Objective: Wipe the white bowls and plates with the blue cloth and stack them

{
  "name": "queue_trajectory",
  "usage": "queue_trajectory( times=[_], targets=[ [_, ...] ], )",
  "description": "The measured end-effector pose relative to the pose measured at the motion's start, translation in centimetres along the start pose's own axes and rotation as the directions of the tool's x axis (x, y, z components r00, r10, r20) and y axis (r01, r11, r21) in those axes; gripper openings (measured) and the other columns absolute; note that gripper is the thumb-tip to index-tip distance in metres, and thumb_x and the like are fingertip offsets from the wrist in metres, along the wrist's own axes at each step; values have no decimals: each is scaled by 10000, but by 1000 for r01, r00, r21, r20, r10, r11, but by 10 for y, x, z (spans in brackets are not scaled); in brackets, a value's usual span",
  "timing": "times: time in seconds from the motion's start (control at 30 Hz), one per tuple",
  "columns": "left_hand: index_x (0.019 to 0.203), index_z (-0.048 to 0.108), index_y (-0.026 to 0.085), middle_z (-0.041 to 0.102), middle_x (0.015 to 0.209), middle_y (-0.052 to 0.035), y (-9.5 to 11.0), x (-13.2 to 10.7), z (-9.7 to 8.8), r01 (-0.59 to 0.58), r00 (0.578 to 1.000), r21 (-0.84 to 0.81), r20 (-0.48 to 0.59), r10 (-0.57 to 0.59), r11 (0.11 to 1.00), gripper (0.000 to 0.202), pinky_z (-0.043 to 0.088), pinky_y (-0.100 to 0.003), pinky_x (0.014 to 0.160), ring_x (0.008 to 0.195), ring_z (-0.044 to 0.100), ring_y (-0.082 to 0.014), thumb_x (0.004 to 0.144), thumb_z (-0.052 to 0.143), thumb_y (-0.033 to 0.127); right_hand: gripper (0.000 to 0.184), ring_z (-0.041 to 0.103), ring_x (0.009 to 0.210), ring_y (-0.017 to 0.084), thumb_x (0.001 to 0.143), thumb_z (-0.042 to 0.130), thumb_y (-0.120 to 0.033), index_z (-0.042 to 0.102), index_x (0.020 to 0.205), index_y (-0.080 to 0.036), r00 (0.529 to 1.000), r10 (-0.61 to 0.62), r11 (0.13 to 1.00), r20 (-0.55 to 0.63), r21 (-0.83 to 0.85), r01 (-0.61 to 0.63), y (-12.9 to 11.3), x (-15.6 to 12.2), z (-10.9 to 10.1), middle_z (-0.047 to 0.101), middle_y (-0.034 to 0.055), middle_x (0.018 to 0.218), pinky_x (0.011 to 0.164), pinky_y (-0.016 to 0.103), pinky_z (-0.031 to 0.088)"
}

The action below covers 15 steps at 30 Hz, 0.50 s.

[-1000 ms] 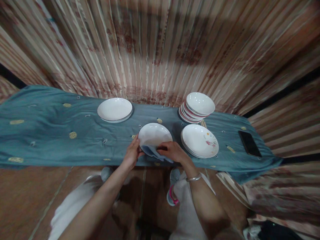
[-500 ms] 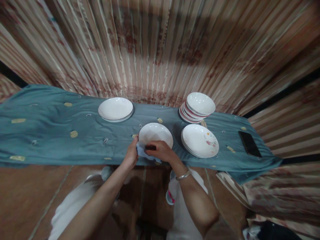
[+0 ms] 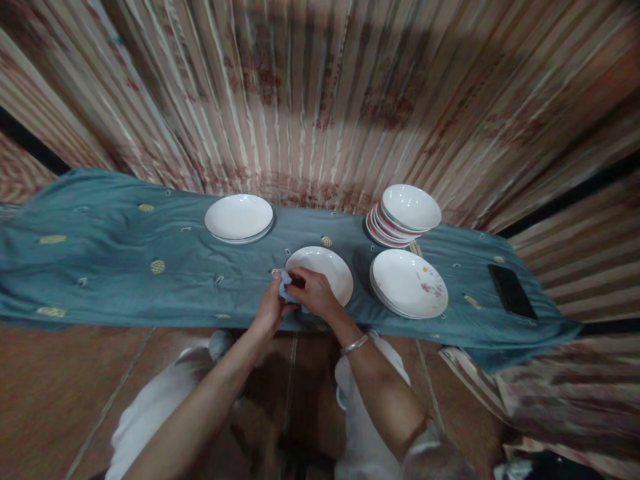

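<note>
one white plate (image 3: 320, 261) is getting wiped, left hand (image 3: 269, 310) and right hand (image 3: 315, 293) pinching a blue cloth (image 3: 286, 288) at its rim

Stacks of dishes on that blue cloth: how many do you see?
3: plain white plates far left, bowls far right, flower-painted plates near right. The left hand and right hand touch a separate plate.

The near plate (image 3: 327, 263) is smooth, glossy white ceramic; the soft blue cloth (image 3: 286, 288) and creased teal fabric runner (image 3: 100, 267) look matt.
</note>
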State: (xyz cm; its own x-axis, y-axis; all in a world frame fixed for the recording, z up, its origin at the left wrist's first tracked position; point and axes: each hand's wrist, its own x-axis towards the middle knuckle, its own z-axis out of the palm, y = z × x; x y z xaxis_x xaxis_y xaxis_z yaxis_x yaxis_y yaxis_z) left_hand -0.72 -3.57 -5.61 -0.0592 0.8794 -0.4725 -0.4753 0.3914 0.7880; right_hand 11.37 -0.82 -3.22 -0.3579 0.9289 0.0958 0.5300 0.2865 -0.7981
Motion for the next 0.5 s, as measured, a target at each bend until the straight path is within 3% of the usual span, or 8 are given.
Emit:
queue_trajectory(
  times=[0.27,0.4,0.5],
  targets=[
    [979,634,159,655,671,-8,-5,4,-6,6,998,-53,57,-3,999,538,511,-234,559,654,672,-175,747,707,639,303,670,1005,199,915,601,-200,676,1208,-188,994,-78,991,-80,-117,68,1,13,6,734,77,1104,941,316,485],
    [919,617,166,635,664,26,-2,-1,-4,-21,997,-29,73,23,999,510,518,-223,560,590,630,-133,642,834,536,293,654,1072,189,953,524,-158,691,1190,-199,991,-112,983,-68,-157,100,5,20,5,721,85,1163,991,310,465],
    [987,632,168,635,687,43,0,-4,-3,-43,994,-21,96,45,999,528,521,-210,547,554,593,-100,600,880,428,304,649,1082,194,970,497,-170,681,1212,-184,993,-79,975,-83,-213,60,7,26,4,715,99,1178,1005,322,463]
  ],
)
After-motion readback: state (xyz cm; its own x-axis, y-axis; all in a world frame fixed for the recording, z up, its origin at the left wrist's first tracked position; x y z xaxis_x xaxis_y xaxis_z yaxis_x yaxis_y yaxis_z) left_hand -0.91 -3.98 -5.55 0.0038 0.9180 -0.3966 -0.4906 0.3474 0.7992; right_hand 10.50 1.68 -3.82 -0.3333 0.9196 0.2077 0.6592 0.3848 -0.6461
